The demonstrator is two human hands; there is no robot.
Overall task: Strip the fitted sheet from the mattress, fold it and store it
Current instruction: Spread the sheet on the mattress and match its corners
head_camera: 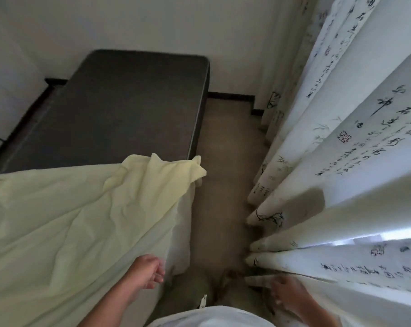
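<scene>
The left hand (147, 271) hangs with fingers loosely curled and holds nothing, just beside the near edge of the bed. The right hand (288, 295) is blurred, low beside the curtain (355, 147); its grip cannot be told. The pale yellow sheet (65, 223) lies rumpled over the near half of the mattress (119, 107), one corner flopped back at the bedside. The far half shows bare and dark. A strip of floor (225, 175) runs between bed and curtain.

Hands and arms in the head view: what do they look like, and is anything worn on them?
Both are bare: the left hand and right hand show no gloves, watch or bands, and no sleeve reaches either forearm. A white top shows at the bottom edge. The right hand is blurred.
</scene>
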